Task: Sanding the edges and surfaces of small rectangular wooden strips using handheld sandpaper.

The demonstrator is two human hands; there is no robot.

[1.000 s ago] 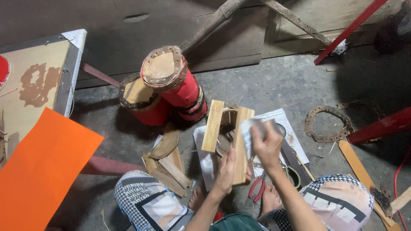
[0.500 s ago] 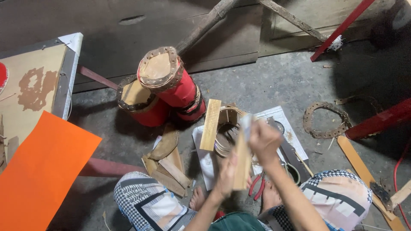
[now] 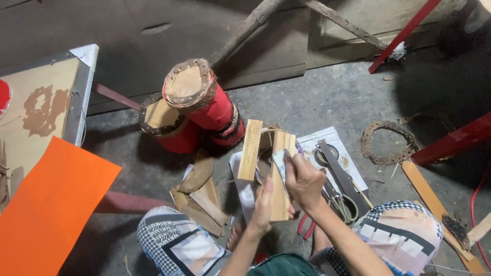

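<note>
Concrete floor (image 3: 327,97) workspace: left hand (image 3: 263,207) grips wooden frame (image 3: 279,176), right hand (image 3: 304,179) presses pale sanding pad (image 3: 280,159) on it; sanding looks mid-way, finished red drums (image 3: 197,110) aside.

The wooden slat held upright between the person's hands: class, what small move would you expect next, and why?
Probably another short rubbing stroke down the wooden slat. The right hand presses a small pale sheet, perhaps sandpaper, against the slat's upper face, while the left hand steadies its lower part. Most of the face below the sheet is uncovered.
</note>
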